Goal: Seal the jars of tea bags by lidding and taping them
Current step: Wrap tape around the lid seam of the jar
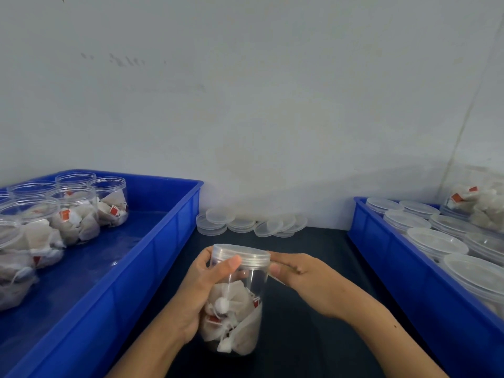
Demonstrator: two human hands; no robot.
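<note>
A clear plastic jar [240,317] half full of white tea bags with red tags stands on the dark table in front of me. A clear lid [241,253] sits on its mouth. My left hand [201,290] wraps the jar's left side, thumb pressed against the lid's rim. My right hand [297,271] touches the lid's right edge with thumb and fingers pinched; a thin clear strip, possibly tape, seems to run from them along the jar, too faint to be sure.
A blue crate [152,255] on the left holds several open jars of tea bags [73,214]. Loose clear lids [245,222] lie by the wall. A blue crate [409,271] on the right holds several lidded jars [436,242].
</note>
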